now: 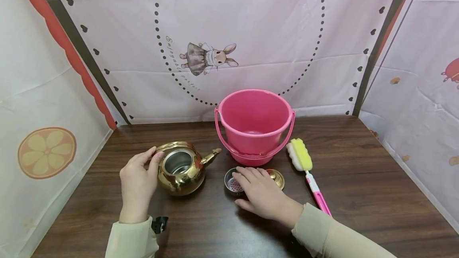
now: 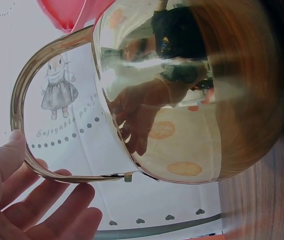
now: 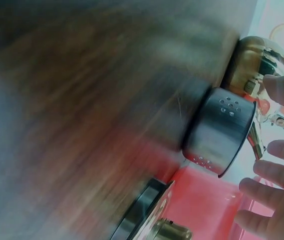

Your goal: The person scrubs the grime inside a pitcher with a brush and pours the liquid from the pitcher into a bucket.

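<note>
Fingers of the left hand pinch the curved gold handle of the round, shiny gold metal kettle, which stands open-topped on the dark wood-grain surface. Loosely spread fingers of the right hand hover just above the round, perforated steel strainer, between the kettle and the knobbed gold lid.

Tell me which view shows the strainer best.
The right wrist view: the strainer appears whole and close up, side holes uncovered. The head view looks down into it, but part is blocked; the left wrist view misses it.
</note>
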The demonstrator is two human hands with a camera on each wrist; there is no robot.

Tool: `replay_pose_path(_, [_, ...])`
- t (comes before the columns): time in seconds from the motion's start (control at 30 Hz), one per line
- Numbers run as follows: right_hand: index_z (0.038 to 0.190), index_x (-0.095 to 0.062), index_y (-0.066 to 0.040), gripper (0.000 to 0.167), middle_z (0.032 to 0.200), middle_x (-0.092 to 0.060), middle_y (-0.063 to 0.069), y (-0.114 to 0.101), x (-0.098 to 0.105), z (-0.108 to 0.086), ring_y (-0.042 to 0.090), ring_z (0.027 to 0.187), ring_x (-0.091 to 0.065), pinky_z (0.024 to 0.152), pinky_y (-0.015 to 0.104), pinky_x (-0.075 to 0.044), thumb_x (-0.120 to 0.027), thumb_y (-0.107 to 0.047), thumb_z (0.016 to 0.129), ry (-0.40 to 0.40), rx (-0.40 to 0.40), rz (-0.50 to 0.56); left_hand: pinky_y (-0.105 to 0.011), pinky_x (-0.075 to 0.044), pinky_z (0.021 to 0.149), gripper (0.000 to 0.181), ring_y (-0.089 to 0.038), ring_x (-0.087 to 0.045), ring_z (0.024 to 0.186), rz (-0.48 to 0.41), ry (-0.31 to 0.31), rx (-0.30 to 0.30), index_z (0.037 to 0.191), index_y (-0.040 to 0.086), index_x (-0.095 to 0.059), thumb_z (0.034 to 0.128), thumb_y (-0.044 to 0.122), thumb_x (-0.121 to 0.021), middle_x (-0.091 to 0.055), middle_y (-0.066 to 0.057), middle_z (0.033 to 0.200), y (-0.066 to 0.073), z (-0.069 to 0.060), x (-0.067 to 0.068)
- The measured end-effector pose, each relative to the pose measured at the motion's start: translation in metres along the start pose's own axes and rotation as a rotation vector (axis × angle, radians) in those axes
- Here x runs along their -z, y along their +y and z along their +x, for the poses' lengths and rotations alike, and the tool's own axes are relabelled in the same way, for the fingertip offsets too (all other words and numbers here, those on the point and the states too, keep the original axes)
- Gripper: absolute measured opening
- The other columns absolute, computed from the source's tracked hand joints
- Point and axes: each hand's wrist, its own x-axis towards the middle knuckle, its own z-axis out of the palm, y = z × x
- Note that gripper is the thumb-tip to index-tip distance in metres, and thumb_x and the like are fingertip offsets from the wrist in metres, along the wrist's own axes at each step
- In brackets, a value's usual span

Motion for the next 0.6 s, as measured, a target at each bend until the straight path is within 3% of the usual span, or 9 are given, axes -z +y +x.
replay_pose_path(0.23, [0.138,-0.045,-0.012,0.073,0.141,-0.047,0.008,0.005,0.004,-0.006,0.027,0.124,-0.048,0.102,0.048,-0.039,-0.065,-0.054,0.081,-0.038,-0.056,0.012,-0.051,-0.050,0.074,0.031,-0.038,-0.066,0.086,0.003,-0.002,0.009,0.110,-0.003,-0.068,0.0876,0.018,-0.068,-0.069,-0.025,0.102,0.001,0.000,0.001])
replay_pose_path(0.6, [0.139,-0.044,-0.012,0.077,0.141,-0.046,0.011,0.013,0.008,-0.016,0.031,0.126,-0.046,0.102,0.053,-0.037,-0.068,-0.054,0.079,-0.036,-0.130,0.027,-0.052,-0.048,0.071,0.031,-0.039,-0.065,0.085,-0.004,-0.007,0.000,0.109,-0.003,-0.069,0.0882,0.020,-0.067,-0.068,-0.027,0.100,0.001,0.000,0.001])
